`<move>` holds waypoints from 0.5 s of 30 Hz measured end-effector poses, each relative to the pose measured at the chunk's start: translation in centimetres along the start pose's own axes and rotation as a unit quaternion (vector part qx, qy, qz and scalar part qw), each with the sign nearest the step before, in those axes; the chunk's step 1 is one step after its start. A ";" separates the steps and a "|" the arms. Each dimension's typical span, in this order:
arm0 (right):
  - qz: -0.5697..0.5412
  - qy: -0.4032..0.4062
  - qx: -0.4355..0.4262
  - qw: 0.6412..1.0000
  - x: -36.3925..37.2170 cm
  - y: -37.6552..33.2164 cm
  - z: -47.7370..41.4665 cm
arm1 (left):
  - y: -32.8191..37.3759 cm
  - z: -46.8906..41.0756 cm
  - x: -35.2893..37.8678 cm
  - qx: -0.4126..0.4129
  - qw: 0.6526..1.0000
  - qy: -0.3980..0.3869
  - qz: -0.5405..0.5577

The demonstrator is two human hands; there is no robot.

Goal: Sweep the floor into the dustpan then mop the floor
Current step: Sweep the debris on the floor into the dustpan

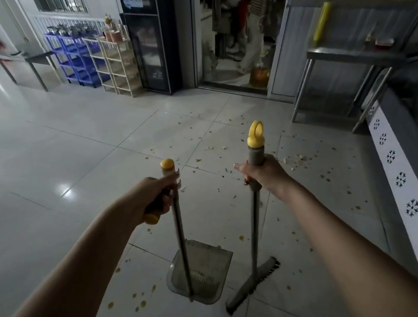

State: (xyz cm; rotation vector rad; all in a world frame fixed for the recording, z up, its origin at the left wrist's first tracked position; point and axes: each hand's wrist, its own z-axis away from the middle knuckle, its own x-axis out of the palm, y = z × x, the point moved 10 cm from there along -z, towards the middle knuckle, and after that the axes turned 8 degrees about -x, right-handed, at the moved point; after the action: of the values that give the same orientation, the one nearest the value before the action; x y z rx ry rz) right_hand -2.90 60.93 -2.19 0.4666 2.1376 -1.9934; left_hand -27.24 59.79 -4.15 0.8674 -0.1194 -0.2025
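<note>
My left hand (159, 196) grips the yellow-capped handle of a long-handled grey dustpan (203, 273), whose translucent pan hangs or rests low near the tiled floor (62, 157). My right hand (263, 173) grips the grey handle of a broom (257, 220) just under its yellow loop cap. The broom head (253, 285) with dark bristles sits on the floor right beside the pan. Small scraps and crumbs (297, 160) lie scattered on the tiles ahead and to the right. Yellow spots (140, 303) stain the floor near the pan.
A white counter with snowflake marks (405, 190) runs along the right. A steel table (346, 58) stands at the back right beside an open doorway with people inside (241, 27). A black fridge (150, 38), beige and purple racks (114, 62) line the far wall.
</note>
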 end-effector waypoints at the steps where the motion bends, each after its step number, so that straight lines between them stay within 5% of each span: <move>1: 0.012 -0.009 0.003 1.000 0.7 -0.1 -1.3 | 0.8 -1.0 -0.8 0.002 1.000 -0.004 -0.004; 15: 0.017 -0.076 0.020 0.997 9.2 1.3 -19.6 | 10.0 -16.3 -10.2 -0.015 0.997 -0.005 -0.074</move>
State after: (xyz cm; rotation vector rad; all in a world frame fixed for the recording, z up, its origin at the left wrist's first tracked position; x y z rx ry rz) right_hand -9.45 81.37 -4.89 0.3410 1.9902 -1.9881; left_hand -32.84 80.49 -7.17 0.8461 -0.0617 -0.3458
